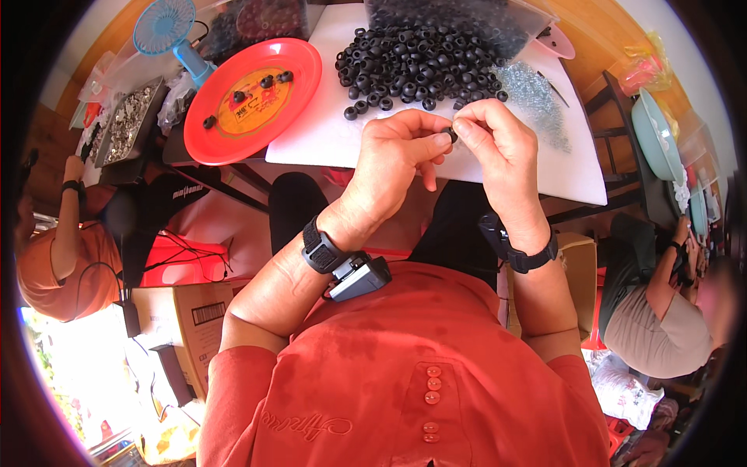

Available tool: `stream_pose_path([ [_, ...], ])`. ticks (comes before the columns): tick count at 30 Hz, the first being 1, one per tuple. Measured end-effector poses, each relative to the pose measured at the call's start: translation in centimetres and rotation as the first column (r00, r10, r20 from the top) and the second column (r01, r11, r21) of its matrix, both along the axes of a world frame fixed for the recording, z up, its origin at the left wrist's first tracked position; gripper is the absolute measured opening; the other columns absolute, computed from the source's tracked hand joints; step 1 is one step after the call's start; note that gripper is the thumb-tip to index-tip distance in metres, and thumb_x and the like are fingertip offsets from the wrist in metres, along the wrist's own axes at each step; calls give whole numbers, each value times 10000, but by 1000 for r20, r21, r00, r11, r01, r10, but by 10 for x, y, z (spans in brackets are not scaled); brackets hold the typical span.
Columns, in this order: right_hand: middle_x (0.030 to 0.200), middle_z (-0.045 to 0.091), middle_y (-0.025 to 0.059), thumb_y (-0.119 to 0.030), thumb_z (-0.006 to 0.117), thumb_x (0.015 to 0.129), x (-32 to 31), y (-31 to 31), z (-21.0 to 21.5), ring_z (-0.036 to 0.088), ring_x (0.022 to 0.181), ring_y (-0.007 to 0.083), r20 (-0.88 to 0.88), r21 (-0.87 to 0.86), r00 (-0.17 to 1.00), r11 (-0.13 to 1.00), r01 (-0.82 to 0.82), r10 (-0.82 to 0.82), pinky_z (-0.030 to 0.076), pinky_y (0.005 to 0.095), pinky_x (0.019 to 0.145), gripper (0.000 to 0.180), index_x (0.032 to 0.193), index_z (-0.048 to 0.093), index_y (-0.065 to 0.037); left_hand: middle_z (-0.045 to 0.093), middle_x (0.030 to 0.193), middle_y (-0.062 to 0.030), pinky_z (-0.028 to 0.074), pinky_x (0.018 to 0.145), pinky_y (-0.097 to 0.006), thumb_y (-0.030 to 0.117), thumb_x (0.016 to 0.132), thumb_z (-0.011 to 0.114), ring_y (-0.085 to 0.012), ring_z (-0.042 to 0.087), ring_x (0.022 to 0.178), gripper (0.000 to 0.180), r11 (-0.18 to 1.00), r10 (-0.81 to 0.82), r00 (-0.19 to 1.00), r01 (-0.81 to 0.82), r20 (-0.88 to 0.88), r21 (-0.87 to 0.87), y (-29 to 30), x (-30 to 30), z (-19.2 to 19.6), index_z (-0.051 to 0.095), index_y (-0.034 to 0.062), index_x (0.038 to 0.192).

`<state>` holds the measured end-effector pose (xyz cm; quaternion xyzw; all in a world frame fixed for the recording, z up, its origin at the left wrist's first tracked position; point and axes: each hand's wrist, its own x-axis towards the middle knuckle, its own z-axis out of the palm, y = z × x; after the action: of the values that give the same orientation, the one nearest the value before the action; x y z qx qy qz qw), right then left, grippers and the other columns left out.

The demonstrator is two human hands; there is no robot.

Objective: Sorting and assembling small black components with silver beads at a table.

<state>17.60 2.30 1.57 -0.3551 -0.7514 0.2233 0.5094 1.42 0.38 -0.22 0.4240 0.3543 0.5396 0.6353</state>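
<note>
Between thumb and index finger, my left hand (397, 152) pinches a small black hollow round piece (451, 135). The fingertips of my right hand (502, 148) are pinched together right beside it, and whatever they hold is too small to make out. Both hands meet above the front part of a white board (311, 140). Just beyond them lies a large heap of black hollow round pieces (420, 66). To the right of the heap, small clear bluish pieces (533, 101) are spread over the board.
On the left, a red plate (307, 78) carries several black pieces, with a blue handheld fan (165, 27) behind it. A metal tray (152, 124) of small parts stands further left. A thin dark tool (554, 89) lies at right. Other people sit at both sides.
</note>
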Motion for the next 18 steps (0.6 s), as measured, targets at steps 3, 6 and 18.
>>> stream_pose_path([
  [3,771,623,66,-26,657,906,-4,-2,-1,593,681,137,27,15,999,1000,19,-19,471,265,617,68,873,606,6,664,857,-93,469,484,-219,46,936,628,-105,581,609,152,1000,-7,1000,7,14,-4,0,-2,1,649,-42,1058],
  [6,778,637,58,-40,661,915,-7,-8,-5,594,692,114,-41,-8,999,1000,28,-29,472,252,624,78,880,611,8,665,851,-92,470,483,-223,46,929,636,-111,582,606,146,1000,17,1000,-17,-11,8,-1,-1,-2,653,-41,1045],
  [18,802,632,63,25,646,897,-2,-12,-9,597,692,134,3,57,1000,998,22,-23,477,263,636,44,928,626,0,656,799,-59,424,434,-208,7,883,664,-77,546,524,118,998,56,998,-56,5,18,-5,4,-4,651,-54,983],
])
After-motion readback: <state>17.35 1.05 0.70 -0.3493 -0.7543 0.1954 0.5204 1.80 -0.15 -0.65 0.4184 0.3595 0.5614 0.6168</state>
